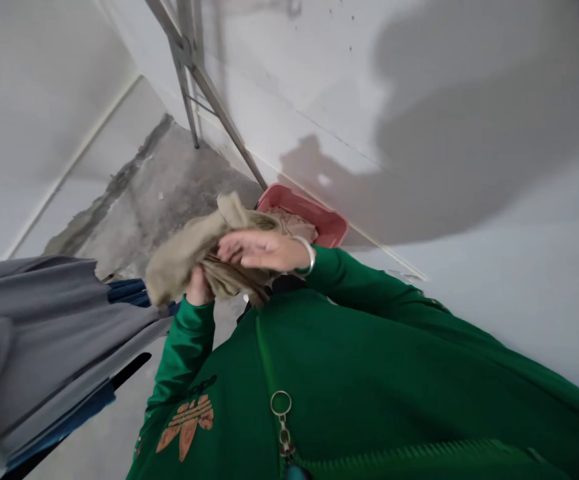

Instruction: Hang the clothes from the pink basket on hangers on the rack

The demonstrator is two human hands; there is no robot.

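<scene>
A bunched khaki garment [184, 250] is held up in front of my body, its folds hanging below. My left hand [199, 287] grips it from underneath, with the fingers mostly hidden in the cloth. Across the front of the garment lies my right hand [264, 250], its fingers stretched out and somewhat blurred, a pale bangle on the wrist. This hand rests against the folds without closing round them. What kind of garment it is cannot be made out.
Beyond my right hand, a pink plastic tub [332, 227] holding crumpled light cloth [294, 223] stands against the white wall. A metal frame [219, 107] rises behind it. Grey and blue clothes [44, 333] hang at the left. The floor [169, 173] is bare concrete.
</scene>
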